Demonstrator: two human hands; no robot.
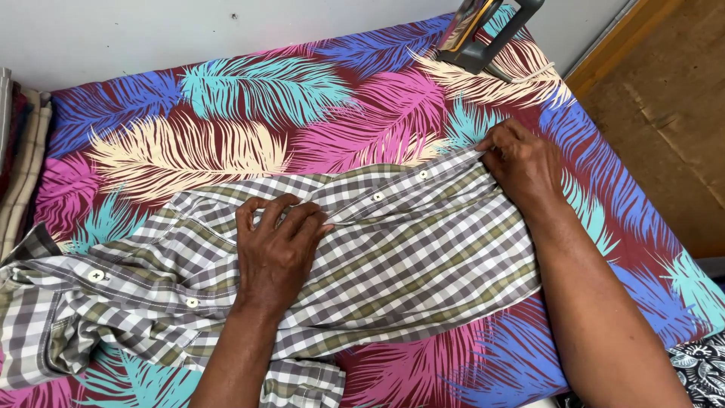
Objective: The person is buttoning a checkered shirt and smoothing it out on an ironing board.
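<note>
A checked shirt [393,242] in grey, white and olive lies spread across a feather-print cover [249,121] on a padded surface, with its long axis running from the lower left of the view up toward the upper right. The button placket follows the same line: white buttons [96,276] sit near the bunched left end, and more appear further along toward the right end. The left hand [278,253] rests flat on the middle of the shirt, fingers spread and slightly curled at the placket edge, pressing the cloth down rather than gripping it. The right hand [525,162] is at the far right end of the shirt, fingers closed in a pinch on the fabric edge, drawing it taut away from the left hand. So the shirt lies between the two hands, stretched along its length, with the right hand at the end nearest the iron. That iron [483,34] stands upright at the top edge of the cover, well apart from the shirt and closer to the right hand than to the left. The left end of the shirt stays crumpled and loose beyond the left forearm.
</note>
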